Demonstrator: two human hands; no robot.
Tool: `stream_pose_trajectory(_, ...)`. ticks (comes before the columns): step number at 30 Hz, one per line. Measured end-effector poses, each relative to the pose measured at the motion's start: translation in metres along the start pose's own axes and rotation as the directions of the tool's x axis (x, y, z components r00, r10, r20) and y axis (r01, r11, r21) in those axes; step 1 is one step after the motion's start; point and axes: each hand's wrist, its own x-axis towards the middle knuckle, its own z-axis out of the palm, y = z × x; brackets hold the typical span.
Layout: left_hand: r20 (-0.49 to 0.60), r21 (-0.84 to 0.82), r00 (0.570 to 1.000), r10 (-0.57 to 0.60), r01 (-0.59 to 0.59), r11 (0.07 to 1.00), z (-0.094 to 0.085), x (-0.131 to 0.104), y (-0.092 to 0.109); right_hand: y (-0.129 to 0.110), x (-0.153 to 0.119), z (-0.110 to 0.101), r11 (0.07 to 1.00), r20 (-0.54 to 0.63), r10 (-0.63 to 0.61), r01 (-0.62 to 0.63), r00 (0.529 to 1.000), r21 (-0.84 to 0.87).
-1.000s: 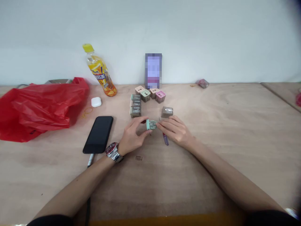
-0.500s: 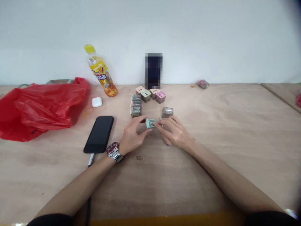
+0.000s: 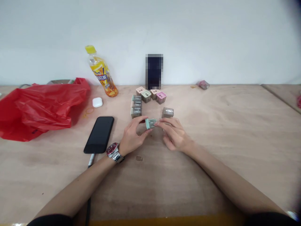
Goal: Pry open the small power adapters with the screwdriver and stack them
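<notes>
A small mint-green sharpener part [image 3: 150, 123] is pinched between the thumb and fingers of my left hand [image 3: 133, 135], which wears a watch. The fingertips of my right hand [image 3: 175, 133] meet the right side of that part; its fingers are bent, and whatever small thing they may grip is too small to make out. Just behind my right hand sits a clear grey sharpener case [image 3: 167, 112]. A column of sharpeners [image 3: 136, 106] lies behind my left hand. Several upright sharpeners with two-holed lids stand farther back, among them a pink one [image 3: 161, 97] and a green one [image 3: 146, 95].
A black phone [image 3: 99, 135] with a cable lies left of my left wrist. Beyond are a white case [image 3: 97, 102], a drink bottle [image 3: 102, 72] and a red bag [image 3: 44, 110]. A dark, pixelated device [image 3: 154, 71] leans against the wall. A pinkish packet [image 3: 203, 84] lies back right.
My right hand has shifted slightly and its fingers have changed pose, the lower ones curling in. The green part has turned a little in my left hand.
</notes>
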Motion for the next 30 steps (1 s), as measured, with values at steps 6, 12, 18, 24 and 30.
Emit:
stream_pose_trajectory(6, 0.009, 0.016, 1.000, 0.001, -0.001, 1.000, 0.000, -0.001, 0.000, -0.006, 0.003, -0.001, 0.990, 0.084, 0.096, -0.103, 0.992, 0.094)
stream_pose_trajectory(12, -0.001, 0.018, 1.000, 0.011, -0.011, 1.000, 0.000, 0.000, 0.001, -0.003, 0.002, 0.002, 0.989, -0.123, 0.108, -0.094, 0.987, 0.112)
stream_pose_trajectory(18, -0.005, 0.006, 1.000, -0.014, 0.014, 1.000, 0.000, 0.000, 0.002, -0.002, 0.006, -0.006, 0.981, -0.188, 0.181, -0.164, 0.965, 0.104)
stream_pose_trajectory(24, -0.007, 0.064, 1.000, -0.005, 0.006, 0.998, 0.000, 0.001, 0.004, 0.037, 0.057, -0.017, 0.935, -0.049, 0.320, -0.324, 0.946, -0.146)
stream_pose_trajectory(30, 0.001, 0.133, 1.000, 0.029, -0.029, 0.991, 0.000, -0.001, 0.003, 0.119, 0.117, 0.004, 0.849, 0.250, 0.385, -0.235, 0.889, -0.473)
